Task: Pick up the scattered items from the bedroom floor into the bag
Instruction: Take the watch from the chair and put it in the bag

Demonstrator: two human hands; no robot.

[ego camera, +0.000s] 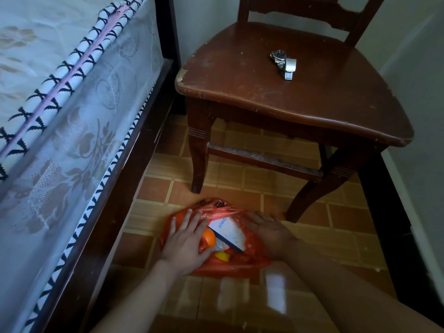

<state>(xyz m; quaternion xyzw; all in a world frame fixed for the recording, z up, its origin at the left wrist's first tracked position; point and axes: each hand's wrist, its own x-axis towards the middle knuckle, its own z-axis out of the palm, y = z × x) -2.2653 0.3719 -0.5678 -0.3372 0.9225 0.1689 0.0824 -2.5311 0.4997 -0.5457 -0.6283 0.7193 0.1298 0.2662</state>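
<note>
A red plastic bag (223, 266) lies on the tiled floor in front of me. Inside it I see a white and blue box (229, 233), an orange round item (208, 237), a yellow item (222, 256) and something silvery between them. My left hand (186, 241) lies flat on the bag's left side with fingers spread straight, its thumb beside the orange item. My right hand (270, 233) rests on the bag's right side, fingers loosely extended over the plastic. Neither hand grips anything.
A dark wooden chair (283, 92) stands just beyond the bag, with a metal wristwatch (283, 62) on its seat. A bed with a patterned mattress (72, 116) and dark frame runs along the left. A wall (420, 116) closes the right side.
</note>
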